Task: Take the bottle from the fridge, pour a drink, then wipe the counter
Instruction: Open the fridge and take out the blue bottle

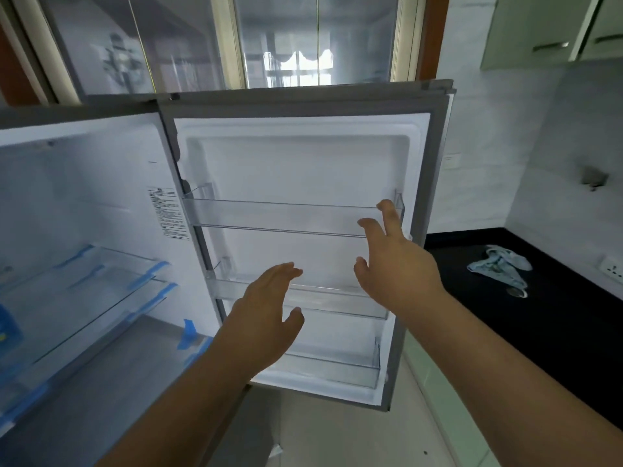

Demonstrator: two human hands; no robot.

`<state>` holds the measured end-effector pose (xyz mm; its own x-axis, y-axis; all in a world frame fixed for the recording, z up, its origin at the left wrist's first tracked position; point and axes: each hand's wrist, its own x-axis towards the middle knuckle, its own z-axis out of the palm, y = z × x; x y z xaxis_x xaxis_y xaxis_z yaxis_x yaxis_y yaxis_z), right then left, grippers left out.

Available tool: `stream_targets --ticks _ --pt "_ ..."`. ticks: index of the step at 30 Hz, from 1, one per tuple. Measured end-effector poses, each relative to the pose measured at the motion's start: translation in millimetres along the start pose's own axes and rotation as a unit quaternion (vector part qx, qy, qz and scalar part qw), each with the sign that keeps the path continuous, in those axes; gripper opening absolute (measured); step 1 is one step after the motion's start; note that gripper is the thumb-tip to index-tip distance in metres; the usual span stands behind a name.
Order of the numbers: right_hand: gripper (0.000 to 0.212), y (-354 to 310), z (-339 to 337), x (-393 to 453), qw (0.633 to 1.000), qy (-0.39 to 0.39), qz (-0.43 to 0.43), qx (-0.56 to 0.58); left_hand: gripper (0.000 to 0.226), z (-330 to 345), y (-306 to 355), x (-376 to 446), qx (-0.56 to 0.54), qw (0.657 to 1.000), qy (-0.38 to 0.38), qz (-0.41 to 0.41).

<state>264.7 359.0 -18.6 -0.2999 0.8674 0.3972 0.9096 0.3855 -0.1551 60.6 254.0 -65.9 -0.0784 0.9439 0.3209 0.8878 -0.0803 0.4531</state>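
While the fridge door stands open, left hand and right hand spread each grip wide, holding nothing; cloth lies on the counter at three o'clock.

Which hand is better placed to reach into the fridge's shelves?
Left. The left hand is open and nearer the fridge shelves; the right hand is over by the door's outer edge. No bottle is visible yet.
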Motion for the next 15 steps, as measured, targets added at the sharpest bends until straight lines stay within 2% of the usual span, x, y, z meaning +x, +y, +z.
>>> stream_targets --ticks 3,6,9,12,14,15 --pt "0.061 -5 9 10 1.000 0.020 -0.014 0.008 0.073 -6 2 32 0.046 0.998 0.036 0.001" --pt "0.060 -18 10 24 0.993 0.066 -0.076 0.054 0.085 -13 4 68 0.116 0.990 0.080 0.004" --pt "0.058 -37 14 39 0.981 0.097 -0.132 0.104 0.089 -7 -3 93 0.153 0.985 0.084 0.006" --pt "0.047 -52 30 48 0.960 0.137 -0.201 0.135 0.083 -1 -13 100 0.118 0.989 0.074 0.054" --pt "0.045 -63 46 57 0.949 0.113 -0.244 0.166 0.078 -4 -28 98 0.098 0.991 0.075 0.059" --pt "0.045 -70 53 62 0.945 0.090 -0.258 0.180 0.075 -7 -37 95 0.096 0.991 0.083 0.031"
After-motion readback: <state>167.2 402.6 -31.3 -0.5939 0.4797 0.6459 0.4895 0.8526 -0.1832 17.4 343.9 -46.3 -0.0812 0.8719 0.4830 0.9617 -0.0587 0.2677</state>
